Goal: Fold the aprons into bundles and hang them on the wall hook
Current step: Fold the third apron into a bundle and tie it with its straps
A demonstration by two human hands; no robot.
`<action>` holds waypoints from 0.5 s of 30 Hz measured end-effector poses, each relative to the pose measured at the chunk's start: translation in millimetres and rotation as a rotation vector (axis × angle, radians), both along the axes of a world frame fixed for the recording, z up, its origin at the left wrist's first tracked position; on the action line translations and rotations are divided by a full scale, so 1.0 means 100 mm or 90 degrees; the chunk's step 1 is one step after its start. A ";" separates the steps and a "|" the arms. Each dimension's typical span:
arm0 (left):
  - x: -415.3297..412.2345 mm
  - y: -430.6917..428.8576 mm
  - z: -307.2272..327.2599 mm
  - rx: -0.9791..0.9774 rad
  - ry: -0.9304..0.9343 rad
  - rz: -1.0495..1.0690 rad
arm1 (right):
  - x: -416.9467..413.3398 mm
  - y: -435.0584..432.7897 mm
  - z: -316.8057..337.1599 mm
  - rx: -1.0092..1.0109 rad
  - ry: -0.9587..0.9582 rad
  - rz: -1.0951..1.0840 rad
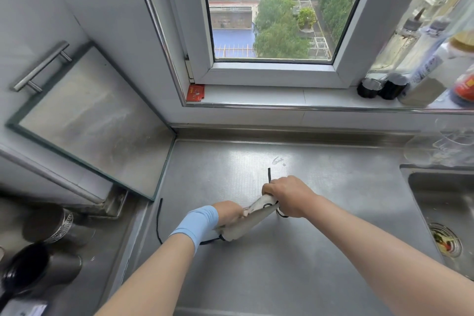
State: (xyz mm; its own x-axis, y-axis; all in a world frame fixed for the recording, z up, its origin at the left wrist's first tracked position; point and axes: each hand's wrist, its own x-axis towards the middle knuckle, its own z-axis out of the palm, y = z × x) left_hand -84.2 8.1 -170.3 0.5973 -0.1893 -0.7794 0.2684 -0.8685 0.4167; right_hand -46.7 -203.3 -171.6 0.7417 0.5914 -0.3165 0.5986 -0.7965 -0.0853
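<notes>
- With both hands locked onto it, the apron [250,220] sits as a tight pale roll just above the steel counter [256,277], lying on a slant between the two wrists.
- Left hand [229,213], blue wristband [198,223] showing, is closed around the lower end of the bundle; the fingers are hidden under the cloth, so how deep that hold goes I cannot tell.
- Right hand [288,196] is clamped over the upper end, knuckles up, with a black strap [269,174] poking out above the fist.
- A second black strap [159,220] trails loose across the counter to the left and curls back toward the bundle.
- My read: this is the wrap-and-tie stage, the roll formed but not yet secured.
- The risk now is the roll springing open if either hand eases off before the straps are cinched around it.
- That long loose strap could drag or snag on the counter edge, or near the dark pots [38,261] at far left, when the bundle is lifted.
- The sink [441,210] sits close on the right, food scraps in its drain [445,240]; a dangling strap end swinging that way would get dirty.
- No wall hook is in view, so the hanging spot is an open question from here.
</notes>
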 end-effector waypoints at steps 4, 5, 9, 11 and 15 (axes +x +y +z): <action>-0.06 0.14 -0.06 -0.030 0.055 -0.019 | -0.03 -0.02 0.00 -0.001 0.032 0.005; -0.08 0.15 -0.06 -0.033 0.052 -0.022 | -0.03 -0.02 0.00 0.003 0.050 0.000; -0.09 0.21 -0.05 -0.005 0.019 -0.039 | -0.02 -0.07 0.07 0.042 0.204 -0.139; -0.09 0.29 -0.10 -0.025 0.020 -0.010 | 0.00 -0.15 0.08 0.150 0.271 -0.295; -0.12 0.48 -0.32 -0.125 0.057 0.160 | 0.12 -0.22 0.00 0.325 0.283 -0.520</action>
State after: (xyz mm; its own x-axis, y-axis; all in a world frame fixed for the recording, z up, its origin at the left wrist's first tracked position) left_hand -96.1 56.5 -202.5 0.5755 -0.1974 -0.7936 0.5065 -0.6759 0.5354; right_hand -34.6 -225.0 -172.1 0.8528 0.1042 -0.5117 -0.2697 -0.7511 -0.6026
